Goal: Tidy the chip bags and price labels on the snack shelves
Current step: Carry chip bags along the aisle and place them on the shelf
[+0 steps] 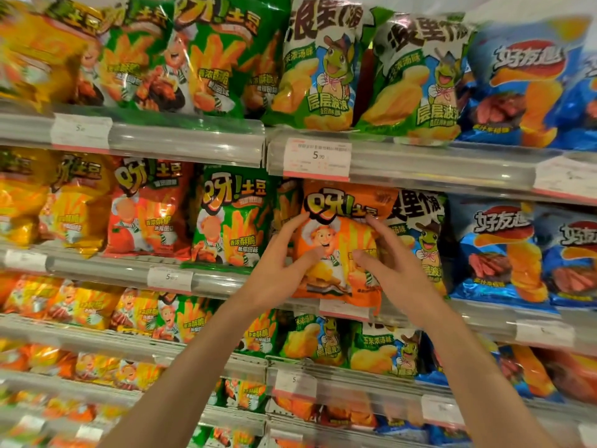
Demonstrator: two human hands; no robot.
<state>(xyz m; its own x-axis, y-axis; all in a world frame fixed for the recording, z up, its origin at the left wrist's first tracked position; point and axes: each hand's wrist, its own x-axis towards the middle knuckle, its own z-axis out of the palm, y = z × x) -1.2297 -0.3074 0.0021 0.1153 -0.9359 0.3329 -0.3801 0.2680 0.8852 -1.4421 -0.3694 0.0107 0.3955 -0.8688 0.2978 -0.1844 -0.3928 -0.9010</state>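
An orange chip bag (pixel 339 227) with a cartoon chef stands on the second shelf from the top, between a green bag (pixel 232 221) and a green-and-white turtle bag (pixel 420 234). My left hand (pixel 284 263) grips its left edge, fingers behind and thumb on the front. My right hand (pixel 384 253) holds its right side, fingers spread over the front. A white and red price label (pixel 317 159) reading 5.90 sits in the rail above the bag. Another label (pixel 344 309) lies partly hidden under the bag's bottom edge.
Shelves full of chip bags fill the view: yellow and red bags (pixel 80 202) to the left, blue bags (pixel 504 250) to the right. Clear plastic rails (pixel 436 166) with more price labels (pixel 170 279) run along each shelf front. Lower shelves hold further rows of bags.
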